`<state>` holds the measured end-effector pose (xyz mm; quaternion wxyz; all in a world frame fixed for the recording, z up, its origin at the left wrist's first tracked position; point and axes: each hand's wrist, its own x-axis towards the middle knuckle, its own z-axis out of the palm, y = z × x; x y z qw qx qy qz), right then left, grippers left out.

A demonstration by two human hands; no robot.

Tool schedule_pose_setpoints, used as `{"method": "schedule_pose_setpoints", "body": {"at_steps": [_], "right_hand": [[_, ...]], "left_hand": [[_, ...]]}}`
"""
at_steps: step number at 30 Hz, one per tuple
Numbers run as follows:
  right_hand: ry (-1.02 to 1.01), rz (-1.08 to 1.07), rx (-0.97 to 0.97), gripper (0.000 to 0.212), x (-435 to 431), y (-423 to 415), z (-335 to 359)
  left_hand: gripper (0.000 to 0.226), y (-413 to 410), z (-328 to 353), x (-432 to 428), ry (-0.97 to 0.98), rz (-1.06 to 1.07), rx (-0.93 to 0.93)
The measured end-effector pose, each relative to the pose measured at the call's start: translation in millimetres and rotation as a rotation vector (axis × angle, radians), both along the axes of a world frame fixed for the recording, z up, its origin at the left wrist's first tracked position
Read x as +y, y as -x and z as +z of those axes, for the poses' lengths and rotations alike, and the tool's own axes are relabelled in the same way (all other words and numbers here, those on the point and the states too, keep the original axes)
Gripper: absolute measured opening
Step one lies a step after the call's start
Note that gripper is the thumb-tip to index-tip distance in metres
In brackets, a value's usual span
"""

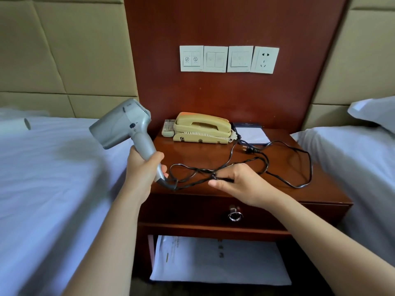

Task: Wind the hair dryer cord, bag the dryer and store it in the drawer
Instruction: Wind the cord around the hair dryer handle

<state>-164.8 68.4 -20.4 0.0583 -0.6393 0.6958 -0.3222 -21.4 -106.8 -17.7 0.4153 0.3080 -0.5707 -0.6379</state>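
Hotel room: two beds, left bed and right bed, flanked one red-brown nightstand against a wood wall panel. Four white wall plates on the panel: three switch plates, one socket, nothing plugged in. Nightstand had one drawer, closed, ring pull at centre; papers on the shelf below.

On top, at the back, out of the way: one beige telephone, one remote just left of it, one notepad to its right.

One hair dryer, grey, was held up over the gap between left bed and nightstand. Left hand was clenched round its handle, nozzle pointing left, probably to keep the body clear while the cord got gathered. Right hand pinched the black cord partway along, fingers closed on a crossing of strands. Rest of the cord lay in loose loops across the nightstand top, plug resting near the notepad.

Judgement: winding barely begun, no tidy coil yet. No bag identifiable; a pale object on the left bed was too blurred to name.
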Motion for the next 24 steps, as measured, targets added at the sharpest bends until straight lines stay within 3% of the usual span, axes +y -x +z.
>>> {"method": "schedule_pose_setpoints", "body": {"at_steps": [5,10,18,20,24], "right_hand": [[0.073,-0.153,0.523,0.051,10,12,2],[0.139,-0.242,0.784,0.049,5,17,2],[0.046,-0.28,0.671,0.055,-2,30,3],[0.071,-0.351,0.642,0.047,5,38,12],[0.099,-0.387,0.559,0.047,17,45,23]], "left_hand": [[0.03,-5,8,3,0.171,-0.026,-0.111],[0.034,-8,12,8,0.373,-0.05,-0.261],[0.038,-21,6,4,0.553,-0.079,-0.543],[0.036,-28,3,-1,0.582,-0.096,-0.616],[0.042,-46,-6,-2,0.531,-0.254,-0.675]]}}
